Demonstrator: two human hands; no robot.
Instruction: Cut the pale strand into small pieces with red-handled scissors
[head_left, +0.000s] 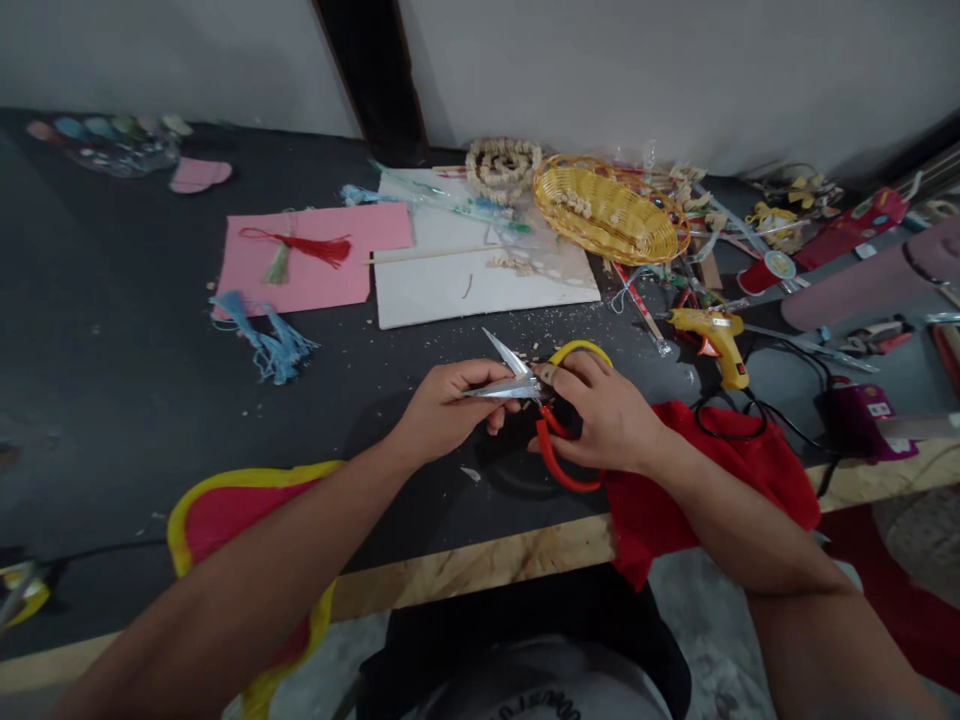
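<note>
A pair of scissors (517,387) with one yellow and one red handle is spread apart in front of me, its blades pointing left. My right hand (611,415) grips the scissors by the handles near the pivot. My left hand (457,405) is closed beside the blades, thumb and fingers pinched together; the lower blade crosses over its fingers. Whatever it pinches is too small or hidden to make out. Pale crumbs and shavings lie on the dark table (405,510) around both hands. A white board (420,290) lies just beyond them.
A yellow wicker basket (622,240), a coiled beige piece (502,168) and a yellow glue gun (712,340) with a cable sit toward the right. Red cloth (750,465) is under my right forearm. Left are pink paper (330,285), blue tassels (277,350) and a red tassel (322,250).
</note>
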